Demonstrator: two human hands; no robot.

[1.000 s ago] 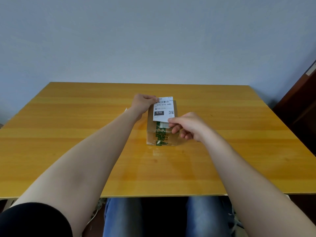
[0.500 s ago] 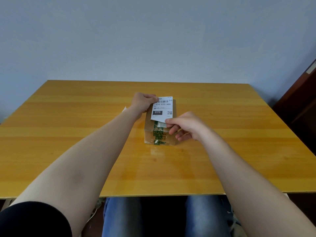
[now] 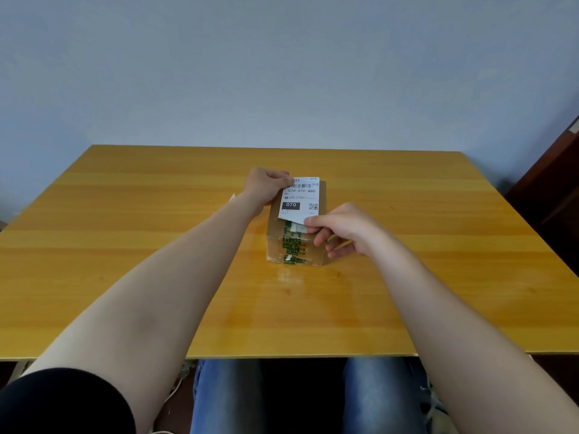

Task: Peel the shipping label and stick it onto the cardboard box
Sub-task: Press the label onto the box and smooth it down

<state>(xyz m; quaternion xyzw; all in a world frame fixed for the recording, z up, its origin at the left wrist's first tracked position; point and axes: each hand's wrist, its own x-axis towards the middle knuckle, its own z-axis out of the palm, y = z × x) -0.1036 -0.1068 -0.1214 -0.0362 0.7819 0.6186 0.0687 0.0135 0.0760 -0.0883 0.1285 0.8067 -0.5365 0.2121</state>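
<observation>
Now, the shipping label (image 3: 300, 198): white, printed with a barcode, "070-070-A80" and a QR code, held over the top of the cardboard box (image 3: 274, 242).
Left hand (image 3: 264, 186): thumb and fingers pinch the label's far left corner.
Right hand (image 3: 344, 227): thumb and forefinger pinch the near right corner, the other fingers curled beneath.
Box: stands mid-surface (image 3: 125, 245), green-printed tape (image 3: 293, 245) running down its near face.
Whether the label is stuck down: cannot tell.

White shipping label (image 3: 300, 198) over taped (green-printed) cardboard box (image 3: 296, 245).
</observation>
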